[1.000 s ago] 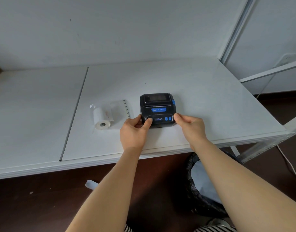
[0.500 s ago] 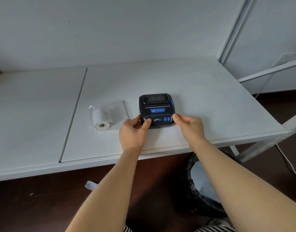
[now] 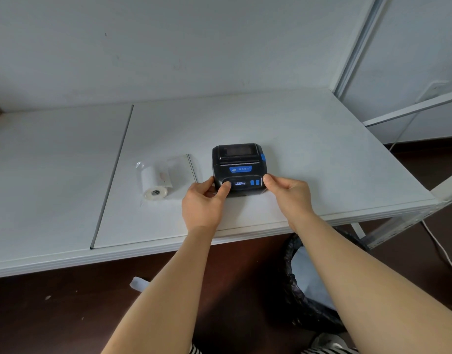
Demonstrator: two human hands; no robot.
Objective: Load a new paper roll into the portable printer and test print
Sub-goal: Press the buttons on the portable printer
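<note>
A black portable printer [image 3: 239,166] with blue buttons and a lit display sits on the white table [image 3: 309,149], its lid closed. My left hand [image 3: 203,203] grips its front left corner, thumb pressed on the front panel beside the display. My right hand [image 3: 288,192] holds the front right corner. A white paper roll [image 3: 153,183] lies in a clear plastic bag to the left of the printer, apart from both hands.
A seam [image 3: 112,172] splits the tabletop left of the roll. A black-lined waste bin [image 3: 306,284] stands on the floor under the table's front edge. A white metal frame [image 3: 352,47] rises at the right. A white cable [image 3: 439,246] trails on the floor.
Both hands stay on the printer's front corners. The view has shifted only slightly; the printer and roll have not moved on the table.
</note>
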